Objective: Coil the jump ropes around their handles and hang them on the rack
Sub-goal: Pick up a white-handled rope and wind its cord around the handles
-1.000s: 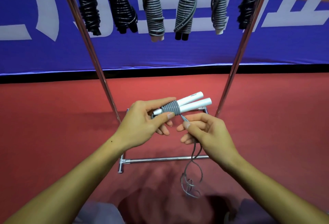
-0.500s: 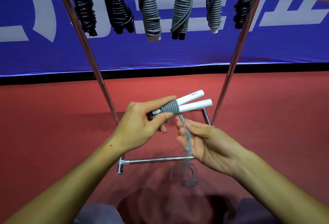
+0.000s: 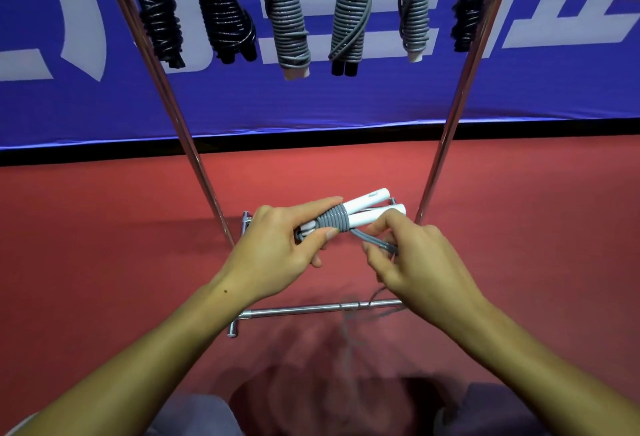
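The pair of white handles [image 3: 367, 209] lies side by side, held level in the air above the rack's base bar [image 3: 311, 309], between the rack's two slanting uprights [image 3: 460, 96]. They are kept together so that the grey rope [image 3: 334, 222] can bind them as one bundle; a short band of turns sits near their middle, leaving the far ends bare, so the coiling looks to be at an early stage.

The left hand [image 3: 277, 245] grips the near ends of the handles, its forefinger laid along the top and its thumb pressed against the side of the coil, probably to stop the turns from slipping loose. The right hand [image 3: 412, 259] pinches the free run of rope just beside the coil, fingers curled round it, knuckles up, wrist bent inward. Held this close, it can keep each turn tight. The two hands are nearly touching.

The slack rope trails down from the right hand, blurred, across the base bar toward the red floor [image 3: 104, 245]; much remains to wind.

Above, near the top edge of the view, six coiled ropes [image 3: 287, 23] hang from the rack, black and grey, showing the finished form this one is meant to take.
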The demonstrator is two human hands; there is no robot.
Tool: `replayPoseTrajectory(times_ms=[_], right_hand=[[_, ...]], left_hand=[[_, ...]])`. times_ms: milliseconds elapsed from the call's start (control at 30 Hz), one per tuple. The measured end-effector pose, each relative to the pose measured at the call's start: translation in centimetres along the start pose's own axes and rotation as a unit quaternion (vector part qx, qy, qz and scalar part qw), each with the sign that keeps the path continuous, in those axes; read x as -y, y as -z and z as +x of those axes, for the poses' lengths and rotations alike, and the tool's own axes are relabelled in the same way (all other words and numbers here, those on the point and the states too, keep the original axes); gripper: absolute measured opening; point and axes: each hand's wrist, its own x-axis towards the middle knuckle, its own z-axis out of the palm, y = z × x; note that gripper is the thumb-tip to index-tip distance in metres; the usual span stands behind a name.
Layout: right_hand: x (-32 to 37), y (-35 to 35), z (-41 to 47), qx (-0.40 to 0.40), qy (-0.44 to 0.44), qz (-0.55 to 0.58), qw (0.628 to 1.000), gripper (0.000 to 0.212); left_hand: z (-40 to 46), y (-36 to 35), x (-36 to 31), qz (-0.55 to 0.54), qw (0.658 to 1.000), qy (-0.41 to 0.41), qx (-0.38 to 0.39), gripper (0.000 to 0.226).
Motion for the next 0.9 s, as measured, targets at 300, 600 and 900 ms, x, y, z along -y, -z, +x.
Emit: replayPoseTrajectory(times_ms=[300, 600, 900], right_hand=[[0.5, 0.0, 0.2, -0.038, 0.059, -0.039, 0.997, 0.011], [0.2, -0.6, 0.6, -0.043, 0.116, -0.027, 0.992, 0.014], [-0.5, 0.7, 1.7, 0.093, -0.024, 0.063, 0.993, 0.026]], left_hand=[[0.0, 0.2, 0.4, 0.019, 0.999, 0.028, 0.040, 0.038], [0.1, 1.0, 0.2, 0.050, 0.993, 0.031, 0.097, 0.022], [0.2, 0.5, 0.1, 0.079, 0.989, 0.028, 0.119, 0.015]])
